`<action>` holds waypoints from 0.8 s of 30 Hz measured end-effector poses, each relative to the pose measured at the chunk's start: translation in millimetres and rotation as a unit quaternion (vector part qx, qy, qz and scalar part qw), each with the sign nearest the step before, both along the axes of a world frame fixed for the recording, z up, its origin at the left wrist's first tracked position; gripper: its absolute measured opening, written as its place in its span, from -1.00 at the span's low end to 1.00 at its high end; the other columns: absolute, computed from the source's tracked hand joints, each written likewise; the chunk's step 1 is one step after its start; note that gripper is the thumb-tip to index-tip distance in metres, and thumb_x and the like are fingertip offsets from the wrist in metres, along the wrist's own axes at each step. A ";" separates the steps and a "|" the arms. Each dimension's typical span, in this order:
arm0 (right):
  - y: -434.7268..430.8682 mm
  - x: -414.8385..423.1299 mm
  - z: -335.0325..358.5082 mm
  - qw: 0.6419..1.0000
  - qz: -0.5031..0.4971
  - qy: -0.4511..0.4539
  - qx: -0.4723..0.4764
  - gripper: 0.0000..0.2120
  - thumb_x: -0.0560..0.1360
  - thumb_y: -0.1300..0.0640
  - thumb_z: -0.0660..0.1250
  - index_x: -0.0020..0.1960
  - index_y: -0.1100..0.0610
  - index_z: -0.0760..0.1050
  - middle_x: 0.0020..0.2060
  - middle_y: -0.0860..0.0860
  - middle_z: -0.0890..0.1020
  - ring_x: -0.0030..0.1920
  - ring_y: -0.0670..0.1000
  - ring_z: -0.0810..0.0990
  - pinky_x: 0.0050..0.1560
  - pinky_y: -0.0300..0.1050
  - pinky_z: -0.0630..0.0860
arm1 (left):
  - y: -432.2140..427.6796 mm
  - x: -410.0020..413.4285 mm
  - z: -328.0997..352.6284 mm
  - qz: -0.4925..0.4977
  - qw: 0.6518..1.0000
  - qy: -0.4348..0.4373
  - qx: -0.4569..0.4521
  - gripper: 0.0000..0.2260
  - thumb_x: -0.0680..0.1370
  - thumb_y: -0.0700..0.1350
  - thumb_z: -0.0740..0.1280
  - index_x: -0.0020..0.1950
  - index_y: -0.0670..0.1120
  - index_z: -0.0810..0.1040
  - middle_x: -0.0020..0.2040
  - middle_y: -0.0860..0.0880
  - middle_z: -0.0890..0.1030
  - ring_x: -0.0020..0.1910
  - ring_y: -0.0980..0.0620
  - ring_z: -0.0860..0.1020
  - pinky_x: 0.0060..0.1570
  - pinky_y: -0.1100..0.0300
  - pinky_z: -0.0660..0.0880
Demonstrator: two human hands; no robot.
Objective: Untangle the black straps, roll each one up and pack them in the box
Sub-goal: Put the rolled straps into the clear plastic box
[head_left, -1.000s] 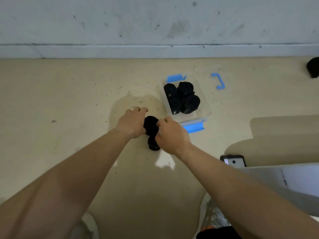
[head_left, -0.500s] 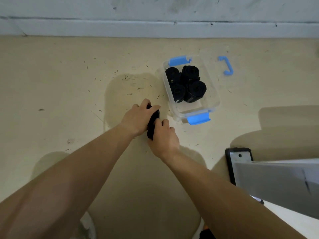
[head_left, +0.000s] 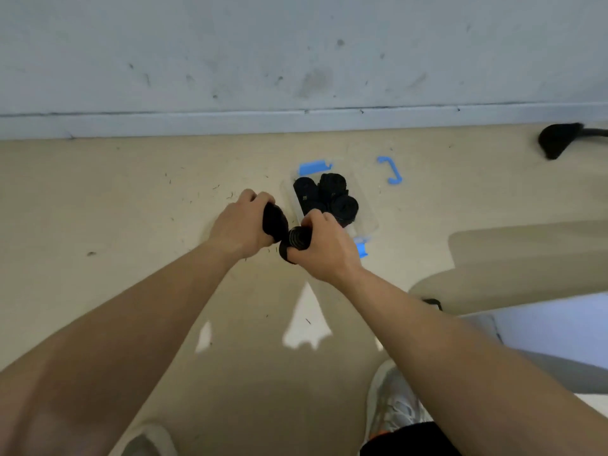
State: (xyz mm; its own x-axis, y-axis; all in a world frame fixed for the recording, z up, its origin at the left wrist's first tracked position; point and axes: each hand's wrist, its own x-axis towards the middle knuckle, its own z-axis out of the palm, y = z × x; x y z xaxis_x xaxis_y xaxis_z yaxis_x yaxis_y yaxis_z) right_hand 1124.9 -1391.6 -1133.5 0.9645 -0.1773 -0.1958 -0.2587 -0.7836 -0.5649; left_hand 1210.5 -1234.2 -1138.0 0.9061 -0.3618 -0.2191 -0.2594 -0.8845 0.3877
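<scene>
Left hand: your left hand (head_left: 241,225) was curled round a loose black strap bundle (head_left: 273,220), with the fingers wrapped over its top.
Right hand: your right hand (head_left: 324,250) gripped a rolled strap (head_left: 297,240). Its spiral end faced the camera, and a short bit of black showed under the roll.
Contact: the two black pieces touched between your hands. I couldn't tell if they were one strap or two.
Box: the clear box (head_left: 370,222) sat on the floor just behind your right hand, lid off, with its near end partly hidden by your knuckles. It had a blue latch (head_left: 314,166) at the far end and another at the near end.
Packed rolls: several black rolls (head_left: 330,192) lay inside, pressed against each other. The count was unclear.
Blue handle: the handle (head_left: 390,171) lay right of the box, apart from it.
Floor: the floor (head_left: 98,199) was beige, with small dark specks.
Wall: the grey wall (head_left: 197,60) ran behind the box.
Far right: a black object (head_left: 559,139) lay near the wall, too blurred to identify.
Shoe: a light shoe (head_left: 394,403) showed under your right forearm.
</scene>
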 end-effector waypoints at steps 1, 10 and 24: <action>-9.5 2.9 10.5 1.000 -0.009 -0.007 -0.001 -0.56 0.38 -0.10 0.48 0.13 0.05 0.41 0.04 -0.02 0.49 -0.08 0.08 0.56 -0.12 0.01 0.54 | -5.3 0.8 10.4 0.008 1.000 -0.007 -0.015 -0.33 0.41 0.02 0.59 0.45 0.03 0.40 0.34 -0.06 0.42 0.17 -0.20 0.56 0.14 -0.09 0.56; -93.0 33.0 31.9 0.993 -0.117 -0.014 0.004 -0.56 0.39 0.04 0.47 0.19 0.08 0.40 0.11 0.04 0.47 -0.01 0.11 0.53 -0.07 -0.07 0.41 | -70.5 1.3 28.3 -0.009 0.997 -0.040 -0.070 -0.39 0.45 -0.05 0.54 0.46 0.07 0.41 0.34 0.00 0.45 0.19 -0.15 0.57 0.09 0.00 0.52; -132.1 76.6 -21.4 0.991 0.031 0.069 -0.111 -0.63 0.35 0.00 0.47 0.08 0.00 0.42 -0.06 -0.01 0.54 -0.09 0.07 0.52 -0.20 -0.09 0.41 | -112.0 21.2 -48.6 -0.155 0.985 -0.026 0.076 -0.50 0.44 0.16 0.42 0.35 0.18 0.39 0.11 0.12 0.52 0.11 0.02 0.56 0.03 0.03 0.23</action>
State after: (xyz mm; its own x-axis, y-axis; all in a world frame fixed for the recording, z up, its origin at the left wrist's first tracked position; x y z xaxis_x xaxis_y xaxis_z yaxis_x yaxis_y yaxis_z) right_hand 1201.5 -1523.7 -1154.9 0.9414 -0.1723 -0.2899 -0.2695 -0.9011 -0.3396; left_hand 1231.8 -1346.2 -1186.6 0.7684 -0.5899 -0.2482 -0.5431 -0.8062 0.2349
